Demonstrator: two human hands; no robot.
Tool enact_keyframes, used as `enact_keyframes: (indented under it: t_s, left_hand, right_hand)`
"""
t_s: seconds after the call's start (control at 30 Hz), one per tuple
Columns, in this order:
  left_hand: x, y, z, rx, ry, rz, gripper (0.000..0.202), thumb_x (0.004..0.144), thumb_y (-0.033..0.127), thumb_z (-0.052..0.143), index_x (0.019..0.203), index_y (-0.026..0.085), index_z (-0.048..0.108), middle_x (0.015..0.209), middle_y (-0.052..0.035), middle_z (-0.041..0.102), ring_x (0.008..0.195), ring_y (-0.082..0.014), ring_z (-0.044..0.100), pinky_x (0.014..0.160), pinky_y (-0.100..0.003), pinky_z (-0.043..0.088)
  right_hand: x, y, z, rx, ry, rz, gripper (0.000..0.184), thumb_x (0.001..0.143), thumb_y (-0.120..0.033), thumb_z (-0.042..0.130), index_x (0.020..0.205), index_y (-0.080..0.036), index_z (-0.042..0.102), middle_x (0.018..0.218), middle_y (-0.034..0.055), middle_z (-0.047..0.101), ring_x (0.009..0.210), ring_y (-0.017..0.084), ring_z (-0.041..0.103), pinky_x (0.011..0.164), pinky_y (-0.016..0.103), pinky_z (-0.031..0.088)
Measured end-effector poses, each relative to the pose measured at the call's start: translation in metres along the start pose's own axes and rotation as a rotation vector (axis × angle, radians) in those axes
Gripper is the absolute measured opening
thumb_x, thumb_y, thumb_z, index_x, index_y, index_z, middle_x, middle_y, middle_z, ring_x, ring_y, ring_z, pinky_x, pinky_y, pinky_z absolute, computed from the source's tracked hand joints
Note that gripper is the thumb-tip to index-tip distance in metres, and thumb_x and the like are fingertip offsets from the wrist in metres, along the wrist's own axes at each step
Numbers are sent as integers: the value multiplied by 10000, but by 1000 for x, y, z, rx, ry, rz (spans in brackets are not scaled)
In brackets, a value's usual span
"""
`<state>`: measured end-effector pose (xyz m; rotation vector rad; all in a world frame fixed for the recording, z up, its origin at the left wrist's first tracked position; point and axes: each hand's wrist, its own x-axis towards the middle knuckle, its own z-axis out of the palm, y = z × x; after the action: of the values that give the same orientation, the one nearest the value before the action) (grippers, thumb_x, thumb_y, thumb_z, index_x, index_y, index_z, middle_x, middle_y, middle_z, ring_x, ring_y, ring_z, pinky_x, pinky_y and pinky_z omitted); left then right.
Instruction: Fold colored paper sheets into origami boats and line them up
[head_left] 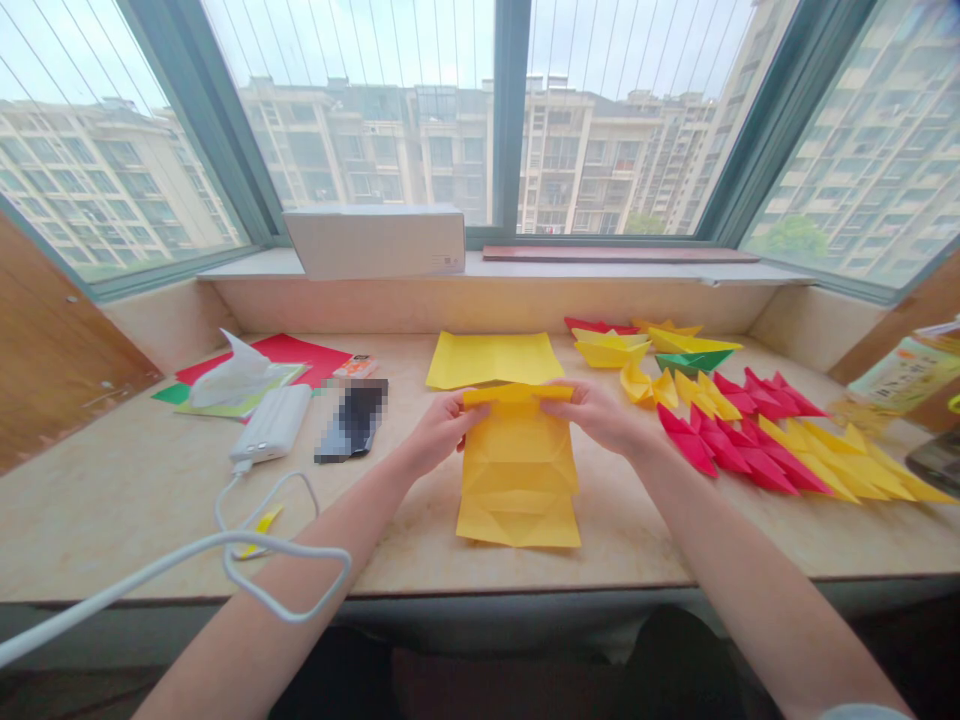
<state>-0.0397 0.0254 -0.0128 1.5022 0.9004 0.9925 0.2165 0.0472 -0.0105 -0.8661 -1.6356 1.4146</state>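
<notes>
A creased orange-yellow sheet of paper point(517, 470) hangs between my two hands, its far edge folded over in a narrow strip. My left hand point(441, 432) pinches the upper left corner, thumb on top. At the upper right corner, my right hand point(592, 408) grips the same sheet between thumb and fingers. Crossing fold lines mark the paper's middle and near part. Just beyond it lies a brighter yellow sheet point(493, 358) with a crease, flat on the counter.
Folded paper boats point(611, 350) and several red folded paper pieces point(739, 450) sit on the right, by a bottle point(907, 370). To the left are a phone point(352, 420), a white power bank point(271, 422) with a cable point(180, 550), tissues point(232, 375) and red paper point(300, 352). A white box point(375, 245) stands on the sill.
</notes>
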Motion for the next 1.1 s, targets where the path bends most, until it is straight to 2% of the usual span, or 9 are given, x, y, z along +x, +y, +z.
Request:
enact_keyframes:
  t_s: [0.13,0.2,0.37,0.5,0.6,0.73,0.9,1.0,1.1]
  left_hand:
    - [0,-1,-1,-2,34,11,359,823,444,695,1050,165,696,638,29,585,433,-55,424,382,-168,296]
    - [0,0,0,2,35,17,308,823,364,683,1061,171,705,604,34,573,422,-58,420,382,-171,302]
    - [0,0,3,2,46,36,279,674,105,515,833,152,740,789,-34,688,465,-68,465,384,-193,329]
    - [1,-4,1,-26,73,50,224,624,92,471,715,159,664,620,21,563,453,-72,459,393,-187,351]
    - [2,-5,1,-46,70,54,164,623,97,468,684,170,601,595,35,521,458,-75,457,397,-182,356]
    - [0,-3,2,-75,46,53,113,643,112,483,677,176,571,597,33,519,484,-89,478,419,-193,381]
    - [-1,-1,-2,-94,-1,58,102,674,175,537,707,158,633,717,-21,629,657,-145,595,554,-236,474]
    - [1,-2,-5,-138,14,38,280,761,319,533,896,147,708,889,-77,703,774,-197,645,618,-272,504]
    - [3,-2,-4,-135,82,-20,458,852,495,513,1145,178,667,969,-87,723,812,-221,658,600,-268,493]
  right_hand:
    - [2,5,-5,-114,4,-14,330,763,-366,756,1070,-246,766,1063,50,766,1001,247,689,872,365,545]
    - [2,5,-7,-178,14,-29,257,776,-314,710,1010,-242,788,1039,46,773,1004,253,687,889,378,535]
    - [1,4,-10,-303,63,-78,328,689,-124,573,874,-261,808,990,10,779,1007,246,680,929,380,511]
    - [0,4,-11,-311,75,-131,341,661,-103,530,816,-249,797,997,10,769,1029,238,666,967,378,481]
    - [-1,2,-10,-278,81,-140,278,650,-104,515,723,-233,751,970,6,757,1002,230,661,955,374,474]
    - [-1,0,-6,-159,44,-135,140,682,-144,541,617,-207,647,938,10,736,881,207,660,800,329,505]
    - [0,2,-7,-141,55,-186,150,676,-139,533,559,-195,609,1004,35,736,843,203,658,741,307,499]
    - [1,8,-8,-227,100,-187,169,632,-114,503,536,-192,619,1064,51,733,887,220,665,764,312,500]
    - [3,14,-7,-311,139,-197,232,565,-91,444,530,-193,650,1101,52,729,930,226,669,822,323,489]
